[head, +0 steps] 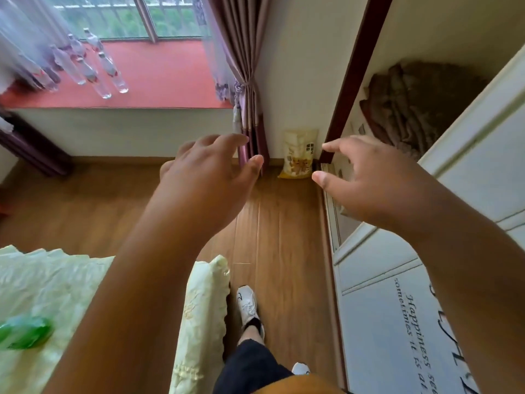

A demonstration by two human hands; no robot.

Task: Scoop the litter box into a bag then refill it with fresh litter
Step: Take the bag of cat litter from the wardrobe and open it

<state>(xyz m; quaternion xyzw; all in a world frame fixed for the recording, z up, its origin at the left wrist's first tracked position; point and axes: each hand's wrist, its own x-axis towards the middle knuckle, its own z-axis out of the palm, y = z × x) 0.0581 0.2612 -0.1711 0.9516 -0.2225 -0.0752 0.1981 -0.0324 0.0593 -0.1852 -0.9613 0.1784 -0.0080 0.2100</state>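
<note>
Against wall, glossy yellow litter bag (299, 154) upright.

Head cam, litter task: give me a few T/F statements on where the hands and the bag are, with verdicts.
1. The yellow bag stands on the floor against the wall in the corner. True.
2. The left hand grips the bag. False: it is open in the air, holding nothing, short of the bag.
3. The right hand is open, fingers spread, empty. True.
4. Clear plastic bottles stand on the red window ledge. True.
5. The green item lies on the wood floor. False: it lies on the pale bedcover.
6. The curtain hangs loose. False: it is tied back.
</note>
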